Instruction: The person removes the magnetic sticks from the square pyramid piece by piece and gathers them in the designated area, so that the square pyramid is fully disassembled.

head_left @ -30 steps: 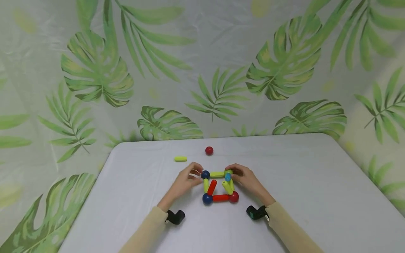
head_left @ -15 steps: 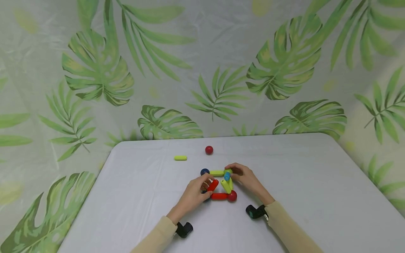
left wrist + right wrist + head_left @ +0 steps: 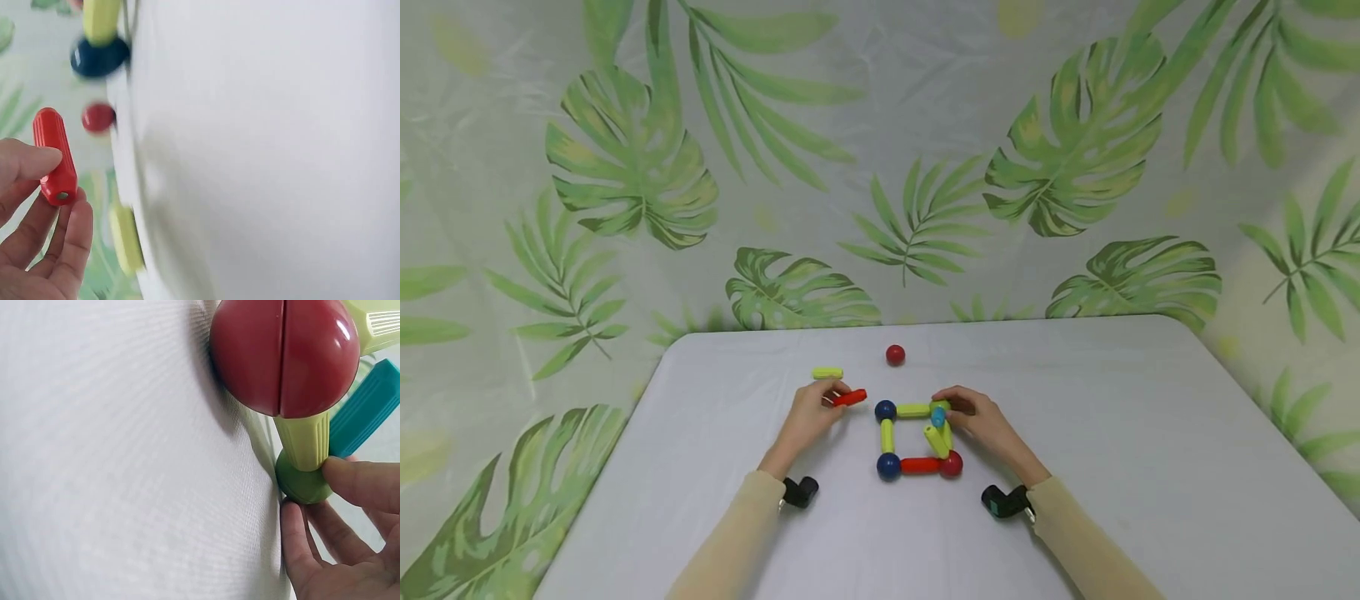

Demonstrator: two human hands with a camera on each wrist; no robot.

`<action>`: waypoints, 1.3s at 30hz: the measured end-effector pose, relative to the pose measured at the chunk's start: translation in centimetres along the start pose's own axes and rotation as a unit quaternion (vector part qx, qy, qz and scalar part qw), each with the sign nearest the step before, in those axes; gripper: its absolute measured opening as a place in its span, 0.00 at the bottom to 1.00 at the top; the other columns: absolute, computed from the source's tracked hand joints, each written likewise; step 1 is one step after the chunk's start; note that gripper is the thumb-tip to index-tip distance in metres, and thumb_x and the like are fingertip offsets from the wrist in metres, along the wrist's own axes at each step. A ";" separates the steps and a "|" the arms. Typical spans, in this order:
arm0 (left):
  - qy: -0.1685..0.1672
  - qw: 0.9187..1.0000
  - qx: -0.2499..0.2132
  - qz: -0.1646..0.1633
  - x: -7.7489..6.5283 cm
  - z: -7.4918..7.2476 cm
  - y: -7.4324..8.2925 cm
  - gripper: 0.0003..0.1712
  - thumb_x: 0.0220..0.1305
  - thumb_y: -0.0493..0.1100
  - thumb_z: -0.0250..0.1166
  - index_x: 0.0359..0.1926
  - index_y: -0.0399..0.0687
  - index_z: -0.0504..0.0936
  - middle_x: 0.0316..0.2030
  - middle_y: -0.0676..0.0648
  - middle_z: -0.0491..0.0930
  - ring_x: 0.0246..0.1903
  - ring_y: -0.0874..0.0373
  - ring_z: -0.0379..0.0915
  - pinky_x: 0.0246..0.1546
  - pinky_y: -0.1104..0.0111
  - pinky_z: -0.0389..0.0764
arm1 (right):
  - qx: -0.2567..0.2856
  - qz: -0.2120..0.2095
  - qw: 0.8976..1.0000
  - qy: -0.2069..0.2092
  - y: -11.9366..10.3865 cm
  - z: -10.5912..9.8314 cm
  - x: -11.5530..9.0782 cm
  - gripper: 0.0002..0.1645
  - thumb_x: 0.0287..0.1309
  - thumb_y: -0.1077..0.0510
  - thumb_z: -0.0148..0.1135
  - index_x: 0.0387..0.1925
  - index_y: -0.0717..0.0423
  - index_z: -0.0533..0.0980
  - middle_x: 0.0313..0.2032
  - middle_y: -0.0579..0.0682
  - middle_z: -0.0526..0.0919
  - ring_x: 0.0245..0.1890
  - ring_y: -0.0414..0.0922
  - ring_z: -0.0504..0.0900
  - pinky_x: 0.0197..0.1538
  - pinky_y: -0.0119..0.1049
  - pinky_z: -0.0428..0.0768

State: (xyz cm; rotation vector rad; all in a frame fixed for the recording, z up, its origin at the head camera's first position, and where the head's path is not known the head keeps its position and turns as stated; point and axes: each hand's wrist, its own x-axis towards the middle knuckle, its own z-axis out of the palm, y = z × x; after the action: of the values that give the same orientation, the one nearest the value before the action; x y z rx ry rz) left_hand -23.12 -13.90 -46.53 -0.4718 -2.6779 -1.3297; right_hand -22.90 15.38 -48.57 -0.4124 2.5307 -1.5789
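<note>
A square of magnetic rods and balls lies on the table: two navy balls (image 3: 888,467) on the left, a red corner ball (image 3: 951,465) near right, a green ball (image 3: 301,481) far right. Yellow-green rods (image 3: 913,411) and a red bar (image 3: 920,466) join them. One yellow-green rod (image 3: 936,442) slants up from the red ball, and a blue rod (image 3: 369,406) from the green one. Left of the square, my left hand (image 3: 807,417) pinches a loose red magnetic rod (image 3: 53,134), its socketed end showing. My right hand (image 3: 988,425) holds the green ball between thumb and fingers.
Toward the back of the white table (image 3: 1090,400) lie a single yellow-green rod (image 3: 827,373) and a spare red ball (image 3: 895,355). Behind the table's far edge hangs a leaf-patterned cloth (image 3: 925,167).
My left hand went from the far navy ball to the near one, pulled the slanting red rod off it, and carried it left and back. The right hand stays at the green ball.
</note>
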 end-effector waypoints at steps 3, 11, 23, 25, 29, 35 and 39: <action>-0.001 0.999 0.028 -0.037 1.5 -1.5 -1.9 0.13 0.53 0.25 0.67 0.40 0.40 0.82 0.43 0.43 0.81 0.36 0.52 0.77 0.39 0.63 0.79 | 0.007 0.001 1.000 -0.003 -0.1 0.0 0.0 0.17 0.64 0.69 0.54 0.53 0.57 0.76 0.51 0.54 0.78 0.54 0.54 0.75 0.58 0.51 0.71; -0.021 0.989 0.131 -0.061 3.6 -3.0 -4.3 0.12 0.53 0.25 0.67 0.39 0.40 0.83 0.37 0.43 0.77 0.38 0.48 0.74 0.44 0.58 0.76 | 0.015 -0.003 1.000 -0.009 -0.1 0.2 -0.2 0.17 0.64 0.69 0.54 0.53 0.58 0.76 0.51 0.54 0.78 0.54 0.54 0.75 0.59 0.51 0.70; 0.016 0.991 0.119 -0.059 4.1 -3.2 -3.8 0.10 0.56 0.29 0.68 0.40 0.39 0.80 0.39 0.40 0.73 0.40 0.47 0.71 0.45 0.57 0.75 | 0.018 -0.001 1.000 -0.008 0.0 0.1 -0.1 0.18 0.64 0.69 0.54 0.53 0.57 0.77 0.52 0.53 0.78 0.54 0.53 0.74 0.59 0.51 0.70; 0.026 0.994 0.094 -0.042 3.8 -2.8 -3.0 0.10 0.56 0.30 0.68 0.40 0.39 0.80 0.39 0.40 0.73 0.41 0.47 0.72 0.45 0.58 0.76 | 0.018 -0.003 1.000 -0.009 0.0 0.0 -0.1 0.18 0.64 0.69 0.53 0.53 0.57 0.76 0.52 0.54 0.78 0.54 0.53 0.74 0.59 0.51 0.70; -0.006 1.000 -0.002 0.024 2.8 -0.9 0.0 0.11 0.55 0.29 0.68 0.41 0.38 0.80 0.39 0.39 0.77 0.40 0.48 0.76 0.43 0.60 0.78 | 0.010 -0.009 1.000 -0.011 0.1 -0.2 -0.1 0.18 0.64 0.70 0.53 0.53 0.58 0.76 0.52 0.55 0.78 0.54 0.54 0.74 0.59 0.51 0.70; -0.129 0.986 -0.094 0.056 1.5 3.9 5.3 0.10 0.62 0.38 0.66 0.44 0.40 0.79 0.41 0.42 0.79 0.38 0.54 0.77 0.42 0.69 0.78 | 0.014 -0.020 1.000 -0.010 0.1 -0.5 -0.2 0.17 0.64 0.68 0.54 0.53 0.59 0.76 0.52 0.56 0.78 0.54 0.55 0.74 0.59 0.52 0.70; -0.142 0.982 -0.120 0.021 1.5 6.3 6.3 0.11 0.63 0.43 0.65 0.43 0.42 0.79 0.37 0.50 0.79 0.35 0.58 0.77 0.37 0.70 0.78 | 0.021 -0.044 0.999 -0.016 0.1 -0.5 0.0 0.16 0.65 0.67 0.55 0.53 0.61 0.75 0.52 0.58 0.78 0.55 0.56 0.75 0.57 0.53 0.71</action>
State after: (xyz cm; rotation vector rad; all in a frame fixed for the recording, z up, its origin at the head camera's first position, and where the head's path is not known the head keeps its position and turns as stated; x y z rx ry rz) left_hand -22.27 -4.98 -45.21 -0.7960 -2.7138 -1.7004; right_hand -22.99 15.87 -48.40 -0.5455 2.4830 -1.6380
